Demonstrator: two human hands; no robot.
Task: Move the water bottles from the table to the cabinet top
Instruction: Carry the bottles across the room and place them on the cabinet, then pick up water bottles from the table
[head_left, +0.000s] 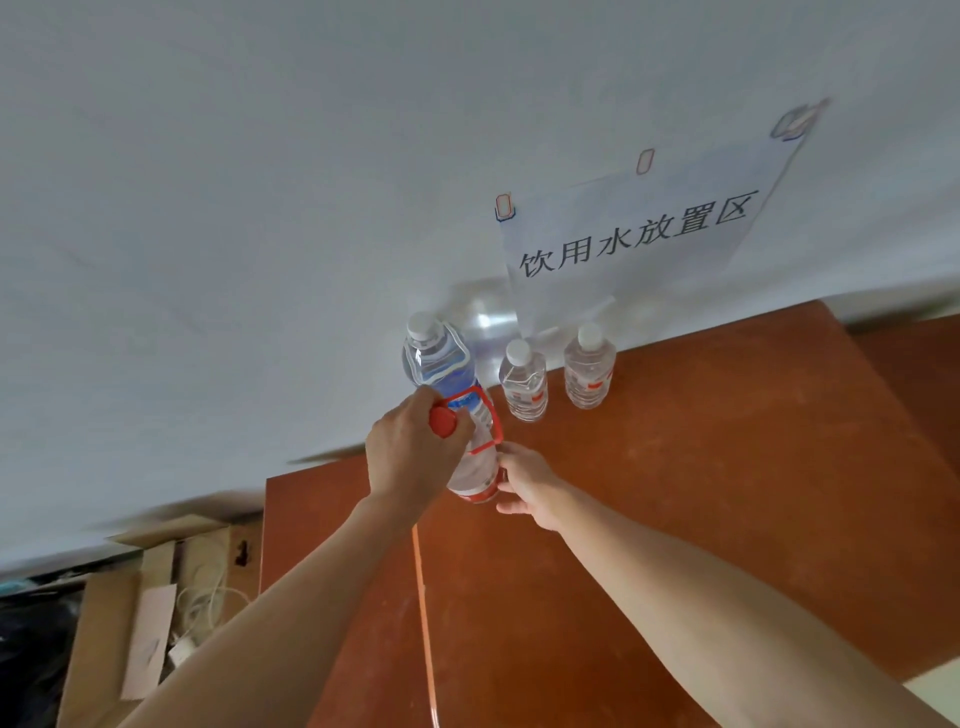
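Cabinet top (701, 467) with four bottles along the wall.

The reddish-brown wooden top ran up to a white wall, its left edge dropping off beside cardboard boxes (119, 623) on the floor below. A thin orange line (423, 613) crossed it from front towards the back. Two small clear bottles (523, 382) with white caps stood upright side by side near the wall, just apart from each other. To their left stood a larger blue-labelled bottle (436, 358), also white-capped. In front of that one was a red-capped bottle (475, 467) with a red handle, its base at the surface, both hands on it.
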